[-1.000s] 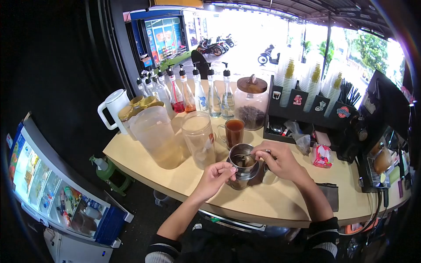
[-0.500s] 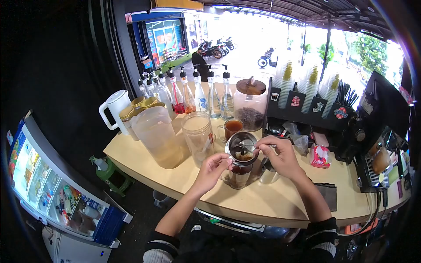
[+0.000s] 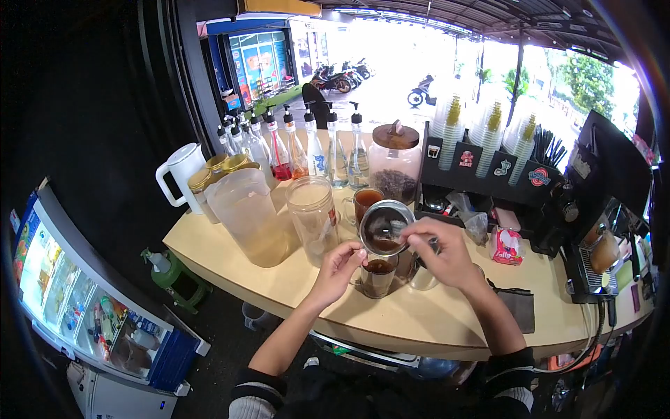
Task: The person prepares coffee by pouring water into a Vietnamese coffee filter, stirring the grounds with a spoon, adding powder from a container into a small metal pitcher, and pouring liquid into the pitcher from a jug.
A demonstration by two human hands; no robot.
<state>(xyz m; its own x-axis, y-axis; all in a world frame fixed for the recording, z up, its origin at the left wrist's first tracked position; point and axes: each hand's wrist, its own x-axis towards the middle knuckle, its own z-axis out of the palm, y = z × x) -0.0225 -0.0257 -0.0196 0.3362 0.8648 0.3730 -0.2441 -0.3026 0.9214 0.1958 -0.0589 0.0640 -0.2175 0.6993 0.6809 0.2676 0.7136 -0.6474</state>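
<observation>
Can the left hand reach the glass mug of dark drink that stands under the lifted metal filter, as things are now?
Probably yes. The left hand sits right beside the glass mug, with nothing between them. The metal filter is tilted up above the mug, with the right hand at it, so the mug's side stays open.

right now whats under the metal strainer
A glass of dark coffee on the counter, below the tilted strainer both hands hold. The right hand hides what lies behind the glass.
</observation>
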